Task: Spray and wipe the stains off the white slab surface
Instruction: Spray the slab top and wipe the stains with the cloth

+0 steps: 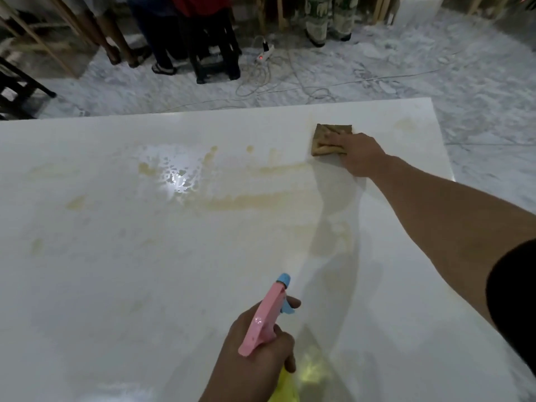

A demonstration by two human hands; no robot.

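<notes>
- While the right arm stretched to the upper right of the frame, the right hand (358,153) pressed flat, fingers straight, on a brown cloth (330,139) lying on the white slab (116,256).
- At lower centre, the left hand (258,340) gripped a pink-headed spray bottle (265,317), one finger on the blue trigger, nozzle aimed up-frame.
- Yellowish stains (249,198) streaked mid-slab.
</notes>
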